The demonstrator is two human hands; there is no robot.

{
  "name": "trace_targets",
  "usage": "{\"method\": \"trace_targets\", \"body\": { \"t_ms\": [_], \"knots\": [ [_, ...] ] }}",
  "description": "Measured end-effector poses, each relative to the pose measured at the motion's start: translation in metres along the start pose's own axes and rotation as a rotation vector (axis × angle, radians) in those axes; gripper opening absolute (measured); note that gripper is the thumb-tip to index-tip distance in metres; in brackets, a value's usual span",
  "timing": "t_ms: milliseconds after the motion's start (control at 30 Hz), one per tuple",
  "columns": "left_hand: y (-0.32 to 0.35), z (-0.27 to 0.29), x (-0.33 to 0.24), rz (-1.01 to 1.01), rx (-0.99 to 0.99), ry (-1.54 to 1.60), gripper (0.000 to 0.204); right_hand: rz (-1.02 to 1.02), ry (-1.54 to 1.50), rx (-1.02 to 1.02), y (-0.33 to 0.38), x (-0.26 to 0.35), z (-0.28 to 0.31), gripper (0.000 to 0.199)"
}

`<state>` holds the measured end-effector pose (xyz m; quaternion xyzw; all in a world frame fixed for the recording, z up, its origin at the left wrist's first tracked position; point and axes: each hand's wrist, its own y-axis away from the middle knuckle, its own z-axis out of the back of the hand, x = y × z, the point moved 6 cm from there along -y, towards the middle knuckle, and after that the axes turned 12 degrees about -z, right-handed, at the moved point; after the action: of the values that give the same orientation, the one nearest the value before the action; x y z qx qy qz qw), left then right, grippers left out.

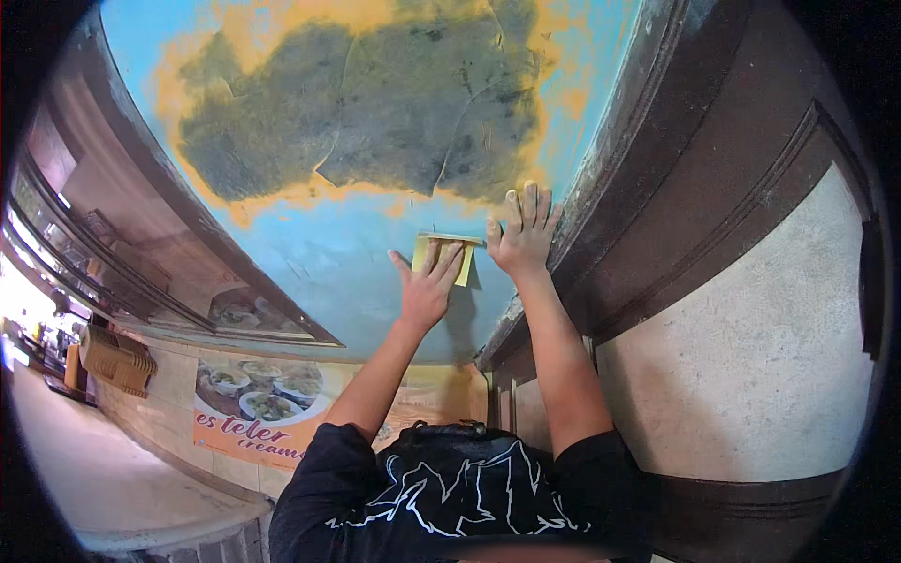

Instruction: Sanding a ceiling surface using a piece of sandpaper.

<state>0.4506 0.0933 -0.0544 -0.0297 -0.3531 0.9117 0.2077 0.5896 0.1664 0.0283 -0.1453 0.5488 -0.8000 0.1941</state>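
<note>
A blue-painted surface [357,253] fills the upper view, its paint worn away over a wide grey patch [375,103] edged in orange. A dark brown moulded frame [657,188] runs down its right side. The left hand [427,286] presses a yellow sheet of sandpaper [450,249] flat against the blue paint just below the bare patch, its grip open with fingers spread over the sheet. The right hand [524,235] lies flat on the paint beside the frame, grip open, holding nothing, just right of the sandpaper.
</note>
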Motion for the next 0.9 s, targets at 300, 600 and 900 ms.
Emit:
{"method": "trace_targets", "body": {
  "t_ms": [300, 600, 900],
  "knots": [
    [-0.027, 0.021, 0.001, 0.02, -0.053, 0.052, 0.068, -0.022, -0.015, -0.055, 0.003, -0.005, 0.001, 0.062],
    [-0.043, 0.029, -0.002, 0.029, -0.057, 0.076, 0.067, -0.015, -0.005, -0.04, 0.002, -0.004, -0.004, 0.062],
    [-0.006, 0.001, 0.01, 0.08, -0.038, 0.083, 0.068, 0.01, 0.047, -0.019, 0.004, -0.002, -0.01, 0.059]
  ]
}}
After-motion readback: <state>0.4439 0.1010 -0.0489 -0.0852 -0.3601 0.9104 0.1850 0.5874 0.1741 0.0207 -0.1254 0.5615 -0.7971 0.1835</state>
